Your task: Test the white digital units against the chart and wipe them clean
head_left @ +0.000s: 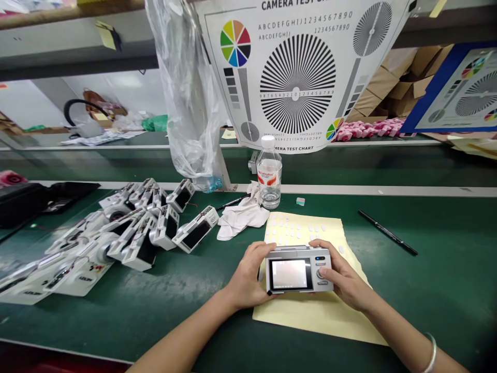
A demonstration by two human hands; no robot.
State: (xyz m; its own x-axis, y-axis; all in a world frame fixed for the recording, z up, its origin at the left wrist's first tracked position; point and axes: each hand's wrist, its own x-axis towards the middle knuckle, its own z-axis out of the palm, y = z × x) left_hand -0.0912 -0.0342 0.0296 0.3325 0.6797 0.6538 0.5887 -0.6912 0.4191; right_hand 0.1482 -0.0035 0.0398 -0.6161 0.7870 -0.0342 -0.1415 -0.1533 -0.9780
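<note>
Both my hands grip a silver digital camera (290, 274), its lit screen facing me. My left hand (248, 277) is wrapped round the camera's left end. At the right end, my right hand (344, 274) has its thumb on the round button pad and a finger along the top edge. Beneath the camera lies a yellow sheet (306, 316) with several small white stickers on it. The camera's front and lens are hidden from me.
Several white cameras (166, 228) are heaped at the left. A crumpled white cloth (244, 215) lies beside a plastic bottle (269, 173). A black pen (388, 232) rests at the right. Above the bench hangs a camera test chart (297, 67), near a clear plastic bag (190, 93).
</note>
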